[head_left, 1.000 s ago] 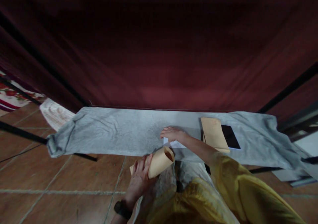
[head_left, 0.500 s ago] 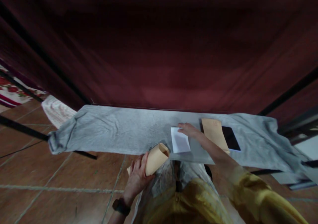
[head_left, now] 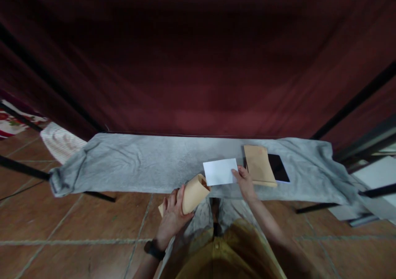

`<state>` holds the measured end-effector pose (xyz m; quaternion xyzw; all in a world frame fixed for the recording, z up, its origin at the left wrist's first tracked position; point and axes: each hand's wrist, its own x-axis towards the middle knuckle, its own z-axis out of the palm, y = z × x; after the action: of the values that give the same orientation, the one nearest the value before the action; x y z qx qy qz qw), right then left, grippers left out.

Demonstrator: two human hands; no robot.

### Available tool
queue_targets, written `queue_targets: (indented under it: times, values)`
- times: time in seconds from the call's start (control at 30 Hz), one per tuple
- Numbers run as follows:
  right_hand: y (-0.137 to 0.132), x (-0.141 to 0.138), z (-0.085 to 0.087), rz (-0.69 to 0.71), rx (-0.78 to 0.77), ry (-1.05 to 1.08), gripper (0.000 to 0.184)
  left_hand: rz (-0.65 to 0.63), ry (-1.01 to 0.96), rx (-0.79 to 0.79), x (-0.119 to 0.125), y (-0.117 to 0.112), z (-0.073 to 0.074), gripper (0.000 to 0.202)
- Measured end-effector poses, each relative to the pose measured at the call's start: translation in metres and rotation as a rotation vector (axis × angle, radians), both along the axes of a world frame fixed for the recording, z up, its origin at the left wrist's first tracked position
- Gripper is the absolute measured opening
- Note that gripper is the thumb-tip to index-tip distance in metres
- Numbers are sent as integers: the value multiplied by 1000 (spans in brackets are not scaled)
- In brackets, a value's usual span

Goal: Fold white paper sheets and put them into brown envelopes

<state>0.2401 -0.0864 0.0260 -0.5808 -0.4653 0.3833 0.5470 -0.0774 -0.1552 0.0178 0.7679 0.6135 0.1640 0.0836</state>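
Observation:
My left hand (head_left: 173, 213) is wrapped round a brown paper envelope (head_left: 193, 193), bowed so that its mouth gapes toward the upper right. Between thumb and fingers, my right hand (head_left: 244, 181) pinches the right end of a white sheet of paper (head_left: 220, 172). The sheet lies sideways in the air, its lower left corner close to the envelope's mouth; whether it touches cannot be made out. Right of my right hand, more brown envelopes (head_left: 260, 165) rest on a grey cloth (head_left: 161, 159), partly over a dark tablet (head_left: 278, 167).
The grey cloth covers a long, narrow bench. A dark red hanging fabric (head_left: 198, 81) rises behind it. Black metal bars (head_left: 24, 168) stand at both sides. Brown floor tiles (head_left: 102, 225) lie below, and a striped cloth (head_left: 62, 141) hangs at the left.
My right hand has lifted the white sheet off the cloth, turned it sideways and brought it near the envelope's mouth. My left hand keeps its hold. The view has shifted slightly.

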Motion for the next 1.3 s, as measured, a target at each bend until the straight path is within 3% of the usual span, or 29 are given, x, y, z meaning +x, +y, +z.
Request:
queue_targets:
  times: [0.17,0.4,0.57,0.93,1.3]
  values:
    - [-10,-7,-10,55,-30,-42,41,7,21,0,3,-2,-5,106]
    - [-7,18,-3,285,-155,-85,32,11,53,0,3,-2,-7,106]
    - [-5,26,-1,377,-205,-98,29,-26,82,46,2,0,-3,107]
    - [-16,-33,-14,297,-190,-120,23,-145,62,49,24,13,12,107]
    - [-26,-49,-23,222,-315,34,35,-254,73,47,33,13,9,114]
